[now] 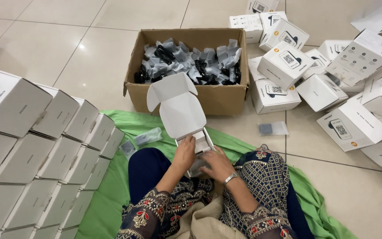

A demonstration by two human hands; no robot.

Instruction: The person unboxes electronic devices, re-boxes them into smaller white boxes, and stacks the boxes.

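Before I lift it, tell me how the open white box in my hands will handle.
The white box is probably light, thin folded card. Its raised lid and side flaps would likely flex or flop if tilted. Both the left hand and right hand steady its base, so it may tip backward if released.

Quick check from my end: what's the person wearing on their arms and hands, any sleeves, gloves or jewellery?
Both hands are bare, with no gloves. The left hand shows no jewellery on hand or wrist. The right hand has a silver bracelet at the wrist. The forearms are uncovered; the dark blue sleeves end near the elbows, with wide cuffs embroidered in gold, white and red floral patterns.
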